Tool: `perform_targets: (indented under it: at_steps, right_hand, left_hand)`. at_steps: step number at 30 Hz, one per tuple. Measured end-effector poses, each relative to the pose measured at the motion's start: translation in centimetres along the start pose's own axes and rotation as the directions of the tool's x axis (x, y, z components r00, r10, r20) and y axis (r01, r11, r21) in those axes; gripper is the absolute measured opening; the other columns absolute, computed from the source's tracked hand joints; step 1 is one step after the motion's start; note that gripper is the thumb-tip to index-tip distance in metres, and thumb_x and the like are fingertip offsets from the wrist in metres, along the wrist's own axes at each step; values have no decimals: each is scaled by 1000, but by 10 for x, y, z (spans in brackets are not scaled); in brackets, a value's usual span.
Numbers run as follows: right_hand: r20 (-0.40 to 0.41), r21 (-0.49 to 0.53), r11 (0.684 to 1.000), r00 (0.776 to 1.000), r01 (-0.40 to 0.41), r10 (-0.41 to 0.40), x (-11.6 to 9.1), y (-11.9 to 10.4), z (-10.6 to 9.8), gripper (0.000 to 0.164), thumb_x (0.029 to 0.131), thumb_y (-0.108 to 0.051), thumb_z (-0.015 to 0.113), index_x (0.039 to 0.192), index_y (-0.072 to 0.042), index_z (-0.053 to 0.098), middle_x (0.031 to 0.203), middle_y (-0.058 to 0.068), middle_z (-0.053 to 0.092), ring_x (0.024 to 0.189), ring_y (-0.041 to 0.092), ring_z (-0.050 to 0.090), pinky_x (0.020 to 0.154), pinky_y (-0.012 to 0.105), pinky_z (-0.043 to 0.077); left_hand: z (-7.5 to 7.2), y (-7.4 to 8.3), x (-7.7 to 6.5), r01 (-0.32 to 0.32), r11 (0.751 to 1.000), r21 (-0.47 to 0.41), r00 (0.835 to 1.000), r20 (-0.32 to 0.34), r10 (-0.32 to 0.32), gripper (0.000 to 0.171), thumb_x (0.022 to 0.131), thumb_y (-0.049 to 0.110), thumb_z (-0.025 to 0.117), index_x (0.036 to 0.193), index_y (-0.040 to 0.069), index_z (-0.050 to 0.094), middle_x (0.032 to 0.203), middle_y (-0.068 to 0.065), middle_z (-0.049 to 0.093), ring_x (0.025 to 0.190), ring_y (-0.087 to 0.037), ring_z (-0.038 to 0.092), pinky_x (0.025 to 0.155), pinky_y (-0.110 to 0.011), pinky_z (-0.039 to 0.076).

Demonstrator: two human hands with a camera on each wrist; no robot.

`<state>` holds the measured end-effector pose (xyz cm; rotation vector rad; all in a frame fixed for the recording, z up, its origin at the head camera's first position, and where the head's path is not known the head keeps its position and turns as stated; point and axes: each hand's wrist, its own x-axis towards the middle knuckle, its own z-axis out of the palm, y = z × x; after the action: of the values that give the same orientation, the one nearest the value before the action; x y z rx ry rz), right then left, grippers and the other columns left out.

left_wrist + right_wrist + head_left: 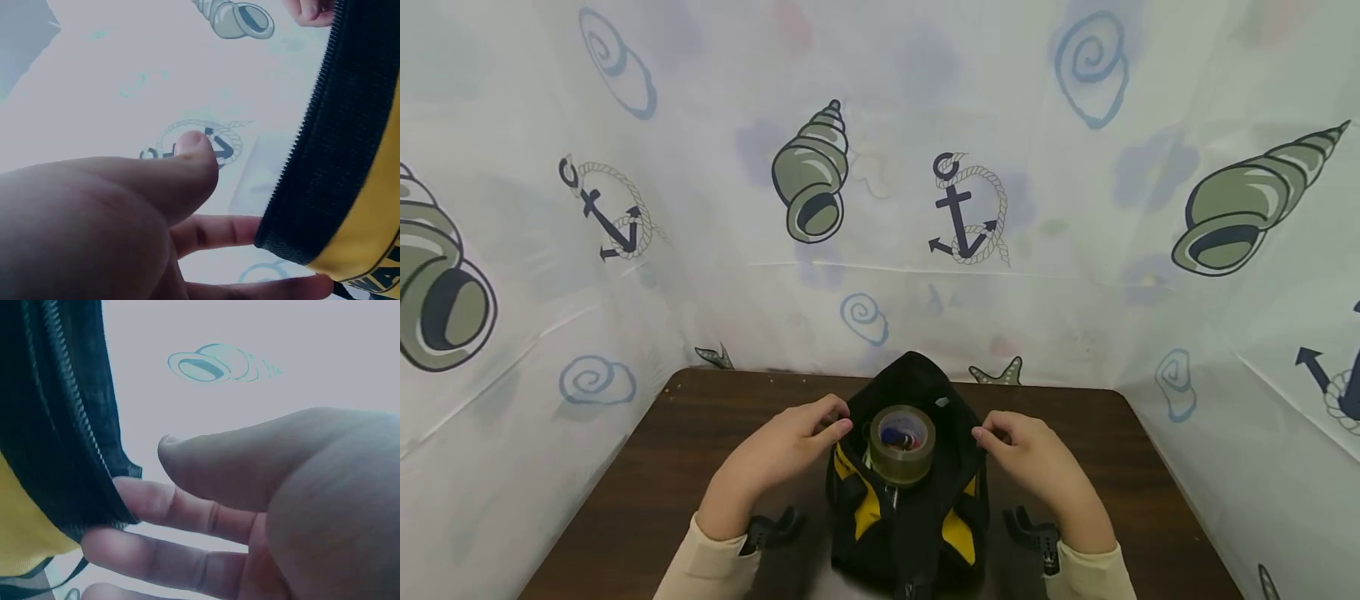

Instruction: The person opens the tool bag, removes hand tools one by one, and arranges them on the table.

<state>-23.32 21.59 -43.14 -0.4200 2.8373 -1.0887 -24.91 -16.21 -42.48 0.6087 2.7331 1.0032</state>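
A black and yellow zippered bag (857, 546) stands on the table with its mouth spread wide. Inside its opening sits a roll of brown packing tape (901, 472), with small blue and red items showing through its core. My left hand (778, 446) is at the bag's left edge; in the left wrist view its fingertips touch the zipper border (312, 162), the thumb raised away. On the opposite side, my right hand (1037, 457) has its fingertips against the zipper edge (75, 394), its thumb also apart from the fabric.
The dark brown wooden table (737, 400) extends on both sides of the bag. A white curtain (887, 67) printed with shells and anchors surrounds the table's back and sides. Black straps with mounts (767, 533) are worn on both wrists.
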Motion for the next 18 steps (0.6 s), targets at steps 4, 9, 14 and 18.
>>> perform_targets:
  at_steps: [4, 9, 14, 18]
  right_hand:
    - [16, 2, 1000, 1000, 3, -3, 1, 3, -1, 17, 110, -35, 68, 100, -22, 71, 75, 0, 47, 61, 12, 40, 60, 28, 37]
    - [40, 1, 999, 998, 39, -39, 0, 4, 3, 10, 110, -33, 68, 107, -25, 73, 83, -6, 61, 68, 14, 51, 63, 29, 43]
    - [-5, -58, 998, 1000, 24, -25, 2, 3, 5, 9, 109, -33, 69, 101, -29, 71, 93, -5, 63, 73, 15, 53, 66, 32, 44]
    - [-26, -82, 996, 999, -23, 21, 2, 3, 5, 7, 108, -30, 71, 103, -25, 70, 90, -2, 62, 71, 17, 52, 65, 34, 42]
  left_hand:
    - [5, -3, 1, -15, 999, -29, 1000, -6, 14, 36, 111, 57, 57, 135, 31, 62, 126, 9, 74, 120, -16, 71, 101, -49, 59]
    - [13, -6, 5, -65, 998, -22, 998, -16, 65, 40, 109, 54, 63, 136, 24, 60, 116, 10, 72, 105, -11, 70, 90, -42, 59]
    - [15, -7, 6, -48, 999, 14, 999, -22, 48, 26, 113, 38, 62, 132, 22, 55, 89, 5, 63, 69, -12, 56, 65, -32, 48]
    - [17, -6, 5, 44, 999, 24, 999, -24, -44, 22, 111, 22, 53, 133, 25, 56, 69, 4, 46, 52, -13, 36, 53, -30, 34]
